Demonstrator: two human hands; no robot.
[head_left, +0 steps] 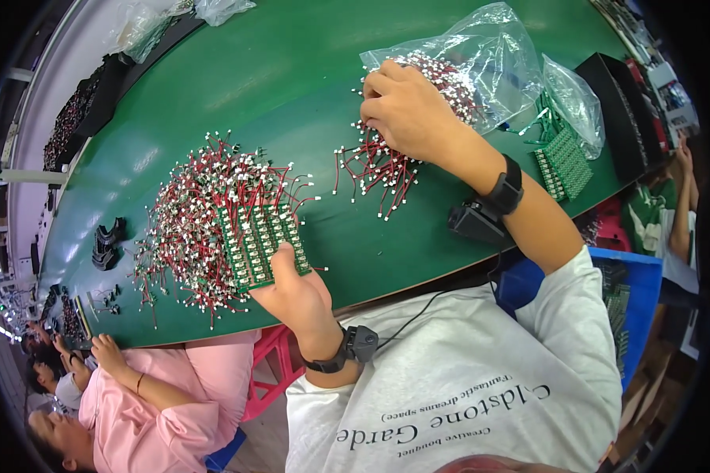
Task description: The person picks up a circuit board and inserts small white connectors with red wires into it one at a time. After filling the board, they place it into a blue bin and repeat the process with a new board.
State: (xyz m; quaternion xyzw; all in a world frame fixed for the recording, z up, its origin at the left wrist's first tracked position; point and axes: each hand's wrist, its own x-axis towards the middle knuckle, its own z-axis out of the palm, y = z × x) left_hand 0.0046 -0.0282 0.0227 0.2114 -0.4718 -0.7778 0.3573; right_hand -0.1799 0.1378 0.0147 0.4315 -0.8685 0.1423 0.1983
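Observation:
A green circuit board panel [262, 246] with rows of small pale components is in my left hand [296, 293], thumb on top. The panel lies against a large heap of red wire leads with white connectors [193, 209]. My right hand [406, 110] is at a second pile of such wire leads [383, 169], which spills from a clear plastic bag [501, 55]. Its fingers are curled down into the leads, so what they pinch is hidden. Each wrist wears a black strap with a small box on it.
At the right stand a stack of green board panels [564, 167], another clear bag [576, 106] and a black tray [619, 110]. A black plastic part [107, 244] lies left of the heap. A person in pink [166, 394] sits at the left. A blue crate [635, 303] is beside me.

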